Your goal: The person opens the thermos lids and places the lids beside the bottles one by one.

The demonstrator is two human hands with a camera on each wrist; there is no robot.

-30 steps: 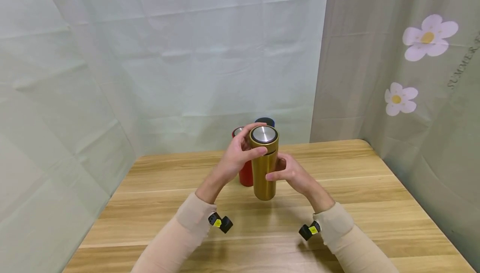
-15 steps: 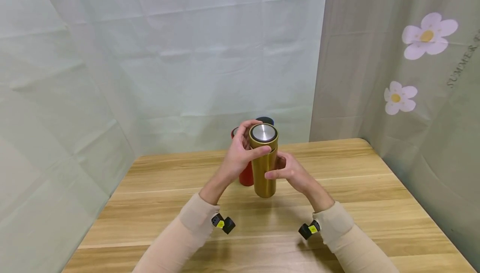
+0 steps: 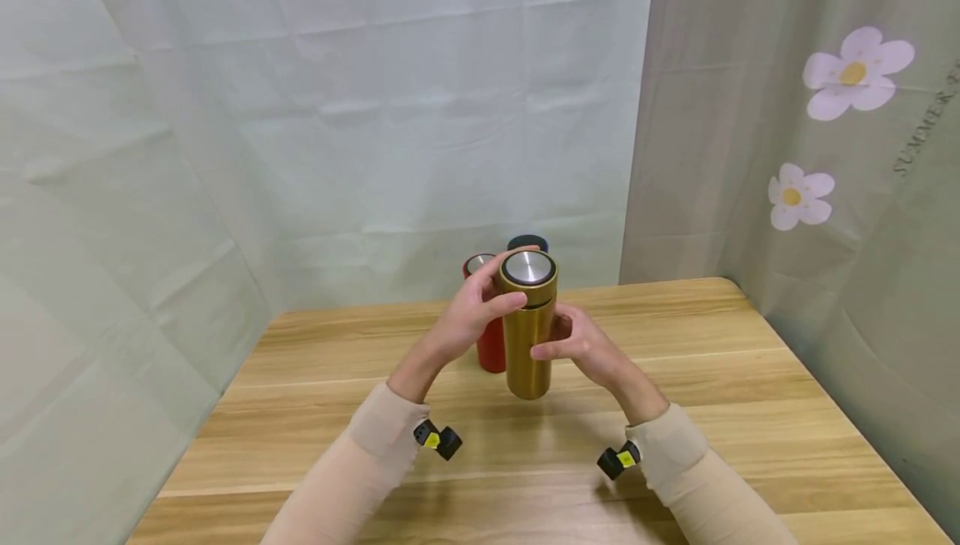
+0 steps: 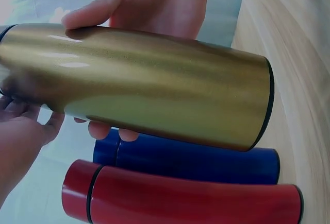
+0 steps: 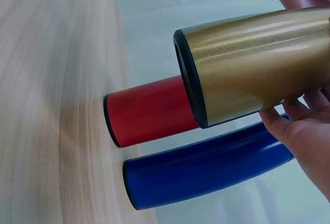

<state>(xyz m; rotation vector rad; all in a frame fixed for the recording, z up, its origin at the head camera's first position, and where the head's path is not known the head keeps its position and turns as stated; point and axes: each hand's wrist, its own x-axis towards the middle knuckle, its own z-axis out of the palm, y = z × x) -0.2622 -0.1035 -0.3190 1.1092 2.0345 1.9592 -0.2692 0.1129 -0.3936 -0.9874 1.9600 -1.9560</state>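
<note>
An upright gold vacuum flask [image 3: 528, 353] with a shiny steel disc on its lid [image 3: 528, 268] is in front of me, its base apparently raised off the table. My left hand [image 3: 471, 312] grips the lid from the left, thumb at the near side. Lower down, my right hand [image 3: 588, 348] holds the body from the right, its fingers curling behind. Both hands also show around the flask in the wrist views. A red flask [image 5: 149, 112] and a blue flask [image 5: 206, 167] stand behind it, partly hidden in the head view.
The wood-grain table [image 3: 337, 412] extends around the flasks, its far edge near pale hanging cloth [image 3: 405, 153]. A grey curtain with flowers [image 3: 720, 153] hangs at the right. Small black wrist cameras sit on both sleeves.
My left hand and thumb shift right around the lid, then back left. The gold flask rises slightly and lowers again, while my right hand keeps its hold on the body.
</note>
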